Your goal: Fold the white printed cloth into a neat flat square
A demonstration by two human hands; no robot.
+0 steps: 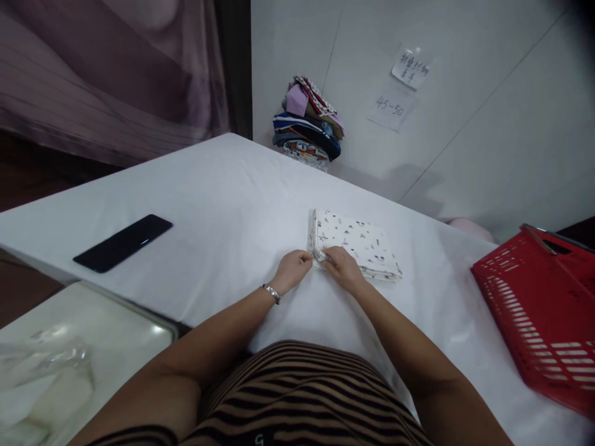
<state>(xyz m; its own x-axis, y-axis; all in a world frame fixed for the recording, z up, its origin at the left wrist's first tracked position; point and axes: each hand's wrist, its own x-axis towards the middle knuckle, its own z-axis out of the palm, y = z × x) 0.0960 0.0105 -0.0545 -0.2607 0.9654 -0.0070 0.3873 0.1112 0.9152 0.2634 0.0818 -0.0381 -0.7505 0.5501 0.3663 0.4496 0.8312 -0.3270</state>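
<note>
A folded white cloth (360, 238) with small dark prints lies in layers on the white-covered table (223, 204), in front of my body. At its near left corner my left hand (294, 267) is closed, the fingertips pinching the edge of the cloth. Just right of it, my right hand (341, 265) is closed on the same corner, its fingers curled over the folded layers. A narrow gap separates the two hands. The fingertips partly hide the cloth's corner.
A black phone-like slab (124, 243) lies on the table's left. At right stands a red plastic basket (534, 310). Beyond the far edge is a stack of folded clothes (307, 124), with paper notes (393, 110) on the pale surface. Clear plastic (51, 365) lies lower left.
</note>
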